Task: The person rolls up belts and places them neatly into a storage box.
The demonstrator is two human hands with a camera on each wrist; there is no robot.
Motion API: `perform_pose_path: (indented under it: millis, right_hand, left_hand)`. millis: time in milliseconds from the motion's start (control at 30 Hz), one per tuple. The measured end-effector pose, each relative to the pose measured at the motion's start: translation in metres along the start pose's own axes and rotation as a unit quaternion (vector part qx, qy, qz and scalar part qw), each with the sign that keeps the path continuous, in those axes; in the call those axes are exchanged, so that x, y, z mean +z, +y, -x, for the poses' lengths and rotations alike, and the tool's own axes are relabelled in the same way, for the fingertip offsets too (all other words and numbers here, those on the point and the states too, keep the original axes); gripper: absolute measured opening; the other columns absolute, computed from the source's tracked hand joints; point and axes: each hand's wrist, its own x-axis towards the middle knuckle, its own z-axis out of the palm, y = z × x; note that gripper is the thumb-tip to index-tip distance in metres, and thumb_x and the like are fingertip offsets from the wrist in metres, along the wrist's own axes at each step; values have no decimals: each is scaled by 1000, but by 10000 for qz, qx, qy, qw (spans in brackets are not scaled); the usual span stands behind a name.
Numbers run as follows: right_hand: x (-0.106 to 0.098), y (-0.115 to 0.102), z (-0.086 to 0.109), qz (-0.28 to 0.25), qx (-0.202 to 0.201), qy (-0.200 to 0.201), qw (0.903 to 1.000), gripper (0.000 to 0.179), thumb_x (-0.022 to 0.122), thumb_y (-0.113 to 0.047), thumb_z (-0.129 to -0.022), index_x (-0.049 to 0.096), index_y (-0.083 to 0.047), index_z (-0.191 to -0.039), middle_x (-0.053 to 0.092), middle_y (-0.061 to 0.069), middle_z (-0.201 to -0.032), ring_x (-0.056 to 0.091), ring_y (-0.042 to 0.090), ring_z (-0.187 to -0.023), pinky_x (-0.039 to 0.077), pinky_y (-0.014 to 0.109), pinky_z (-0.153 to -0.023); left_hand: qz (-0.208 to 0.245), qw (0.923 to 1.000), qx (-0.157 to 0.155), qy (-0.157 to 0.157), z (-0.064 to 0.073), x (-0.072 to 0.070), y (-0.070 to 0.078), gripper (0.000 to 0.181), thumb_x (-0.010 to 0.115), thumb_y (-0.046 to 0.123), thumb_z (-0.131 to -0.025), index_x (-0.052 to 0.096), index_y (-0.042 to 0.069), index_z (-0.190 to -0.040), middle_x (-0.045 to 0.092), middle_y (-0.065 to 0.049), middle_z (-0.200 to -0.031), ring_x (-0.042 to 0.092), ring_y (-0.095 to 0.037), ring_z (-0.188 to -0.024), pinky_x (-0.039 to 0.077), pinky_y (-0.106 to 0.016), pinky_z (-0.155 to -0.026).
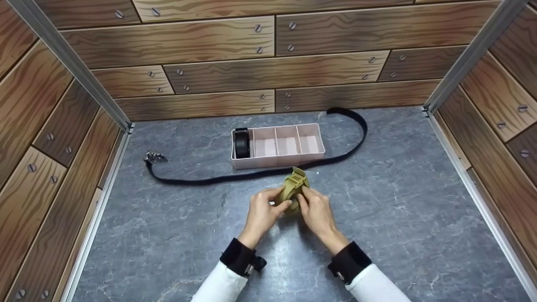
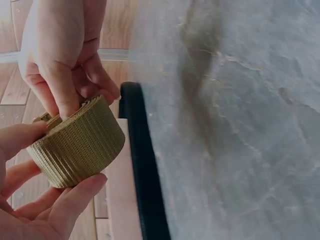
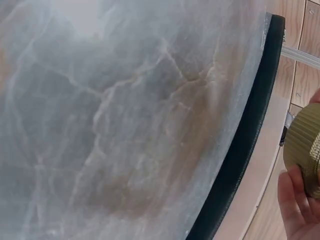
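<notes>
Both hands hold a rolled olive-green webbing belt [image 1: 296,181] with a matching buckle on its upper end, just in front of the box. My left hand [image 1: 264,206] grips the roll from the left, thumb on one edge and fingers underneath, as the left wrist view shows. From the other side my right hand [image 1: 319,210] pinches the roll, and a fingertip dips into its coiled top in the left wrist view. Only part of the belt roll [image 3: 302,145] and of the right hand [image 3: 297,207] appears at the edge of the right wrist view.
Behind the hands stands a pale pink divided box [image 1: 277,162], a rolled black belt [image 1: 242,143] in its leftmost compartment. A long black belt [image 1: 209,181] lies across the grey marbled table [image 1: 168,235], curving round the box's right side, its metal buckle [image 1: 155,156] at the left. Wood-patterned panels enclose the table.
</notes>
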Motion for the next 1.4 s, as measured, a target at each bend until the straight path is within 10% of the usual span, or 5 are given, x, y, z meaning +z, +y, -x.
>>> perform_pose_path:
  millis: [400, 700, 867, 1100, 1400]
  right_hand:
    - [-1, -4, -4, -485, -211, -23, 9986, 28, 67, -4, -80, 63, 7, -105, 64, 21, -95, 65, 28, -81, 52, 25, -64]
    - [-3, -4, -15, -1471, 236, -1642, 9751, 22, 59, -10, -86, 46, -3, -103, 63, 12, -97, 62, 21, -86, 50, 35, -75]
    - [-7, 12, -35, -280, 691, -2278, 9709, 30, 53, -12, -90, 49, -4, -119, 52, 15, -120, 50, 27, -110, 40, 42, -91]
    - [-5, 44, -74, 1862, 773, -2177, 9550, 56, 57, -25, -89, 34, -14, -140, 20, 16, -146, 20, 38, -130, 18, 56, -101]
    - [-4, 55, -85, 2471, 571, -2268, 9404, 53, 60, -24, -86, 42, -16, -136, 36, 17, -138, 27, 39, -128, 19, 56, -100]
  left_hand:
    - [825, 9923, -903, -196, -4, -17, 8, 45, 80, 15, -66, 66, 6, -108, 63, -18, -104, 66, -22, -76, 49, -19, -52]
    - [298, 9957, -853, 186, -4, -36, -7, 43, 80, 13, -66, 67, 5, -106, 66, -14, -99, 66, -18, -71, 50, -20, -55]
    - [-273, 9957, -799, 370, 0, -42, -16, 43, 80, 17, -66, 67, 6, -106, 66, -15, -96, 63, -13, -64, 48, -20, -51]
    - [-847, 9933, -632, 467, 0, -44, -20, 40, 79, 20, -67, 69, 8, -103, 68, -12, -90, 61, -14, -62, 47, -25, -50]
    - [-1582, 9841, -441, 678, -13, -49, -22, 36, 77, 22, -68, 70, 8, -100, 66, -6, -78, 58, -16, -61, 44, -28, -49]
